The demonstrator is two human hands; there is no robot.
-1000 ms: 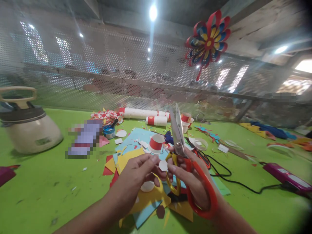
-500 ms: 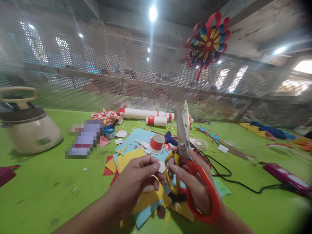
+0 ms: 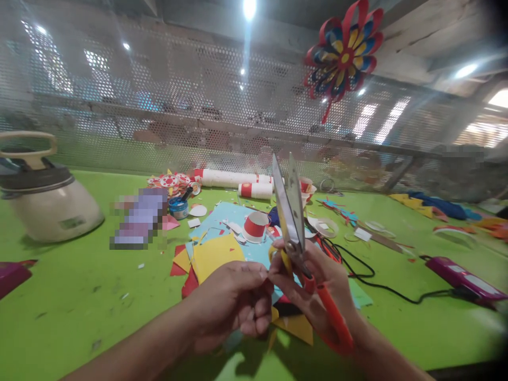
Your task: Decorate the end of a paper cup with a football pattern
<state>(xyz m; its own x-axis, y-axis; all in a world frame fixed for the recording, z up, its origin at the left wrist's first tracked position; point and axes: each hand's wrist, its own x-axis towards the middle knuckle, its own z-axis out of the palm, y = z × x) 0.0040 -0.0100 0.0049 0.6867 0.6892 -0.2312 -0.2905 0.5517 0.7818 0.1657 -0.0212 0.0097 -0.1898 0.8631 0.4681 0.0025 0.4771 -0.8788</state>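
My right hand (image 3: pixel 317 286) holds the scissors (image 3: pixel 291 233), which have red and yellow handles; the blades point up and stand slightly apart. My left hand (image 3: pixel 236 299) is closed, its thumb and fingertips pinched right beside the right fingertips. Whatever lies in that pinch is too small or hidden to name. Behind the hands a red and white paper cup (image 3: pixel 256 226) stands on light blue paper (image 3: pixel 222 214). Yellow paper (image 3: pixel 216 254) lies just beyond my left hand, and more coloured scraps show under both hands.
A beige kettle-like container (image 3: pixel 51 206) stands at the left. Stacked paper cups (image 3: pixel 234 179) lie at the back. A blue jar (image 3: pixel 178 208) is beside a blurred phone. A black cable leads to a purple power strip (image 3: pixel 464 280) at the right. A paper flower (image 3: pixel 344 58) hangs above.
My hands have come together at the fingertips, and the white paper piece between them no longer shows. The scissors have tilted left and turned. The camera view has shifted slightly.
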